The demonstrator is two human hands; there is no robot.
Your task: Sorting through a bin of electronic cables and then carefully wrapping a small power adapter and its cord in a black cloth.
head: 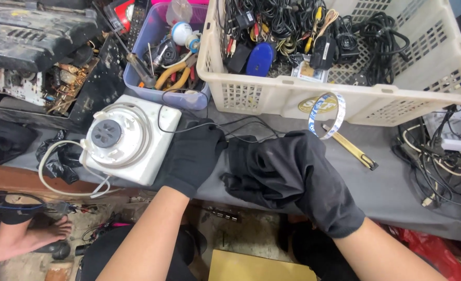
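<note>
Both forearms come up from the lower edge. Left hand (193, 155) wears a black glove and rests against the white appliance (128, 136), its fingers closed together on the right side of it. Right hand (314, 179), just right of the appliance, is inside a loose black glove (251, 169) whose fingers hang empty; its grip I cannot tell. Beyond the appliance stands a beige basket (345, 96) of cables.
</note>
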